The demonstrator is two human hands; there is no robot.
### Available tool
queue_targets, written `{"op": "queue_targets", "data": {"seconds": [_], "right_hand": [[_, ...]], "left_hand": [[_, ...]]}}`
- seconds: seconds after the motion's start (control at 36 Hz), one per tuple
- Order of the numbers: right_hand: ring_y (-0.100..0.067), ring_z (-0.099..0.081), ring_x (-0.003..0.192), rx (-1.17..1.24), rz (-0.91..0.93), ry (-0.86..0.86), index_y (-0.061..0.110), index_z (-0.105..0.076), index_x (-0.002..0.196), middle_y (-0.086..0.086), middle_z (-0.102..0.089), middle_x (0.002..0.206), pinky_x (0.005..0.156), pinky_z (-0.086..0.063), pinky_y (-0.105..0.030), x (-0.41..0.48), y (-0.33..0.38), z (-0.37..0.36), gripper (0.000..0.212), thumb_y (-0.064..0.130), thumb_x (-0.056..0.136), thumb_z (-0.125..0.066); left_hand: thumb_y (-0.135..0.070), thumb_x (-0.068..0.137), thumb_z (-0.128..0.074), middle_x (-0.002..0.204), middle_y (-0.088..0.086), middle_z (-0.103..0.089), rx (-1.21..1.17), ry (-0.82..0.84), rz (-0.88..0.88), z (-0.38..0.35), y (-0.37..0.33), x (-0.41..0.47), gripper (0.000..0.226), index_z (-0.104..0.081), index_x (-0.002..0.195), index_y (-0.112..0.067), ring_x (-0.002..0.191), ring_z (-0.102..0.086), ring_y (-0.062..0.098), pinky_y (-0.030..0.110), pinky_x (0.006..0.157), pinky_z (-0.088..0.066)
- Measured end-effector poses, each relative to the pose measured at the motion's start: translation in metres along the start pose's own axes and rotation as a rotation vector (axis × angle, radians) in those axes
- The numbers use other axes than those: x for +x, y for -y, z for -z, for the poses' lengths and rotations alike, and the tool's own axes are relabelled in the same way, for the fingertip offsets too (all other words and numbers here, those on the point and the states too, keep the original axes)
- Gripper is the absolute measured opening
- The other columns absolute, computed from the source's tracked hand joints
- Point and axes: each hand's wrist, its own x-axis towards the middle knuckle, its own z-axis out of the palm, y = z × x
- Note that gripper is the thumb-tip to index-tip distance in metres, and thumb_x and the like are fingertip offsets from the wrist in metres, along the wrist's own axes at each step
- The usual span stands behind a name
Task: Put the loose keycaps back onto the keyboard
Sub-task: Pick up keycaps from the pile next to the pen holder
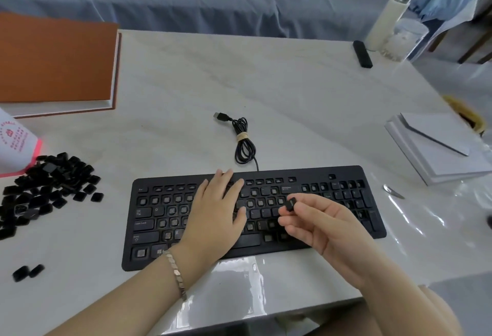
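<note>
The white tabletop is occupied at its near edge by a black keyboard, on which many switches are left bare. A pile of loose keycaps is heaped on the tabletop well to its left. The left hand is laid flat on the middle rows, fingers straight. The right hand is closed in a pinch on a single keycap, apparently held just above the keys right of centre.

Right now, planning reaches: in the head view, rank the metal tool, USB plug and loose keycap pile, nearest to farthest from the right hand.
From the right hand, pinching a keycap:
1. metal tool, right of the keyboard.
2. USB plug, behind the keyboard.
3. keycap pile, far left.
</note>
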Motion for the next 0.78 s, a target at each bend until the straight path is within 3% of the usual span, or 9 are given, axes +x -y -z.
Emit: {"op": "queue_targets", "data": {"seconds": [0.06, 0.11, 0.17, 0.36, 0.42, 0.53, 0.61, 0.67, 0.78], "right_hand": [[-0.020, -0.069, 0.070, -0.013, 0.028, -0.029, 0.002, -0.062, 0.091, -0.017, -0.070, 0.081, 0.060, -0.056, -0.021, -0.001, -0.001, 0.007, 0.032, 0.010, 0.062, -0.070], [-0.023, -0.070, 0.074, -0.042, 0.080, -0.058, 0.010, -0.066, 0.079, -0.019, -0.070, 0.082, 0.062, -0.056, -0.022, -0.001, -0.001, 0.012, 0.041, 0.015, 0.046, -0.089], [-0.025, -0.069, 0.077, -0.097, 0.145, -0.088, 0.017, -0.068, 0.071, -0.018, -0.070, 0.084, 0.065, -0.056, -0.023, 0.000, -0.003, 0.019, 0.045, 0.021, 0.034, -0.094], [-0.017, -0.069, 0.078, -0.107, 0.324, -0.066, 0.025, -0.075, 0.092, -0.007, -0.072, 0.087, 0.071, -0.053, -0.019, 0.000, -0.006, 0.026, 0.067, 0.041, 0.029, -0.093], [-0.016, -0.070, 0.078, -0.097, 0.333, -0.055, 0.024, -0.076, 0.090, -0.007, -0.073, 0.087, 0.069, -0.053, -0.018, 0.000, -0.007, 0.026, 0.066, 0.041, 0.028, -0.093], [-0.020, -0.071, 0.082, -0.120, 0.347, -0.085, 0.017, -0.076, 0.082, -0.009, -0.073, 0.089, 0.068, -0.054, -0.018, 0.001, -0.008, 0.026, 0.054, 0.028, 0.032, -0.092], [-0.022, -0.071, 0.081, -0.106, 0.337, -0.123, 0.005, -0.069, 0.081, -0.012, -0.073, 0.086, 0.069, -0.056, -0.022, 0.004, -0.007, 0.027, 0.027, 0.002, 0.057, -0.079], [-0.023, -0.071, 0.081, -0.154, 0.306, -0.161, 0.000, -0.063, 0.085, -0.011, -0.073, 0.083, 0.071, -0.058, -0.027, 0.007, -0.009, 0.030, 0.027, -0.018, 0.065, -0.066], [-0.021, -0.071, 0.082, -0.281, 0.256, -0.207, 0.001, -0.064, 0.085, -0.010, -0.073, 0.081, 0.073, -0.058, -0.031, 0.012, -0.010, 0.038, 0.027, -0.020, 0.069, -0.065]], "left_hand": [[-0.035, 0.081, -0.038, 0.127, 0.014, -0.059, 0.040, 0.009, -0.018, -0.004, -0.003, 0.002, 0.052, -0.065, 0.116, -0.008, 0.121, -0.054, 0.034, 0.049, 0.102, -0.038], [-0.035, 0.083, -0.038, 0.128, 0.014, -0.058, 0.057, 0.002, -0.025, -0.007, -0.004, 0.004, 0.051, -0.064, 0.118, -0.008, 0.122, -0.052, 0.035, 0.045, 0.108, -0.031], [-0.034, 0.084, -0.038, 0.129, 0.015, -0.058, 0.067, -0.012, -0.027, -0.008, -0.004, 0.004, 0.051, -0.063, 0.119, -0.008, 0.124, -0.050, 0.035, 0.042, 0.105, -0.025], [-0.035, 0.086, -0.038, 0.130, 0.014, -0.057, 0.108, -0.036, -0.043, -0.010, -0.003, 0.002, 0.051, -0.062, 0.122, -0.009, 0.124, -0.048, 0.033, 0.043, 0.104, -0.027], [-0.035, 0.086, -0.038, 0.130, 0.014, -0.057, 0.113, -0.046, -0.044, -0.010, -0.003, 0.002, 0.051, -0.062, 0.122, -0.009, 0.125, -0.047, 0.032, 0.043, 0.104, -0.027], [-0.035, 0.086, -0.038, 0.131, 0.014, -0.056, 0.120, -0.066, -0.050, -0.011, -0.003, 0.003, 0.050, -0.061, 0.122, -0.009, 0.126, -0.042, 0.030, 0.043, 0.105, -0.026], [-0.035, 0.086, -0.039, 0.130, 0.014, -0.057, 0.132, -0.080, -0.057, -0.013, -0.003, 0.003, 0.050, -0.062, 0.122, -0.009, 0.125, -0.046, 0.032, 0.043, 0.105, -0.027], [-0.035, 0.086, -0.039, 0.131, 0.014, -0.056, 0.128, -0.091, -0.062, -0.013, -0.002, 0.003, 0.050, -0.062, 0.122, -0.009, 0.126, -0.045, 0.032, 0.043, 0.105, -0.027], [-0.034, 0.086, -0.040, 0.130, 0.014, -0.056, 0.135, -0.097, -0.067, -0.014, -0.002, 0.002, 0.049, -0.062, 0.121, -0.008, 0.125, -0.047, 0.033, 0.043, 0.106, -0.028]]}}
